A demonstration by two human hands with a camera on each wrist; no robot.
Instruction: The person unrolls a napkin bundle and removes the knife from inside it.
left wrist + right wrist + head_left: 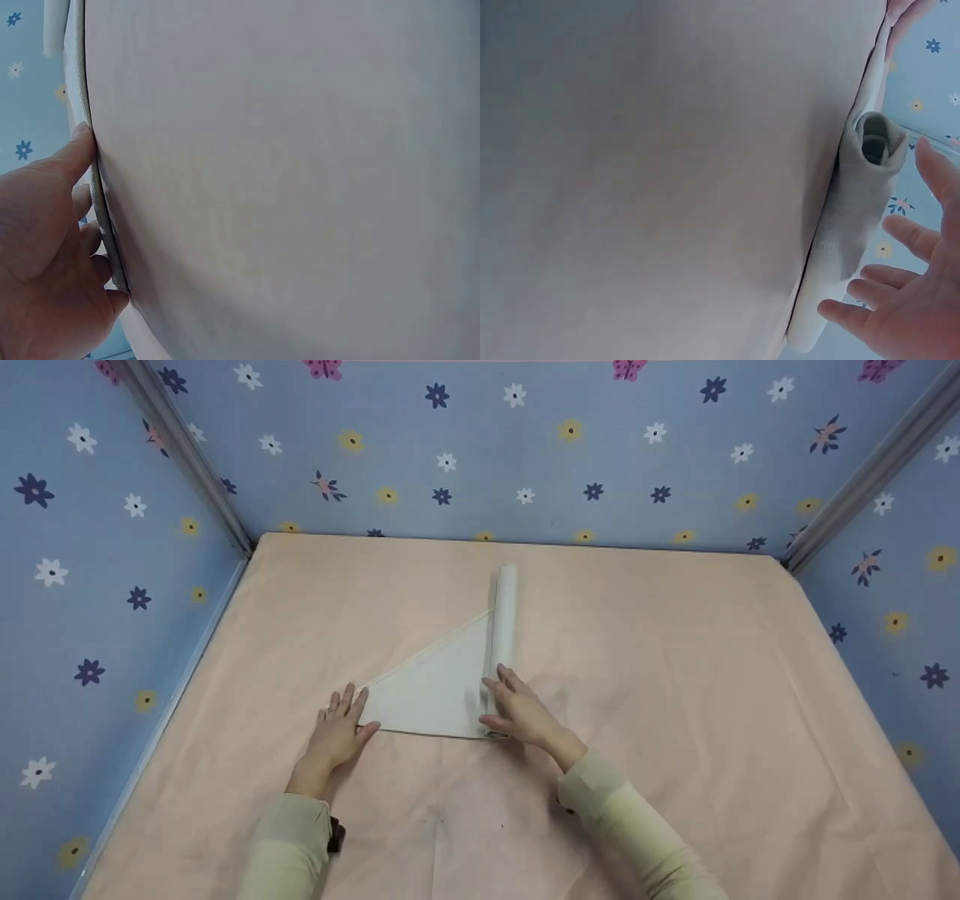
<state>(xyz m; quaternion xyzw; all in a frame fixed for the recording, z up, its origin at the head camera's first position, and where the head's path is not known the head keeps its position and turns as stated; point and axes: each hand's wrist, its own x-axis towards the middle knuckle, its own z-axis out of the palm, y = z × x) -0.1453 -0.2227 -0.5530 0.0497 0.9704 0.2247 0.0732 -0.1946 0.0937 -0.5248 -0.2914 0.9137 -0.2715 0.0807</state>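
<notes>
A pale whitish cloth (439,694) lies on the table, its right side wound into a long narrow roll (505,615) that points away from me. The part left of the roll is flat, with a slanted far edge. My left hand (336,735) rests at the flat part's left corner, fingertips and thumb on the cloth's edge. Over the near end of the roll, my right hand (529,716) has its fingers spread. In the right wrist view the roll's hollow end (875,142) shows beside the extended fingers (909,236).
A peach cover (675,682) with faint creases spreads over the table. Blue flowered panels (480,465) stand behind it and at both sides, with grey posts (874,465) at the back corners.
</notes>
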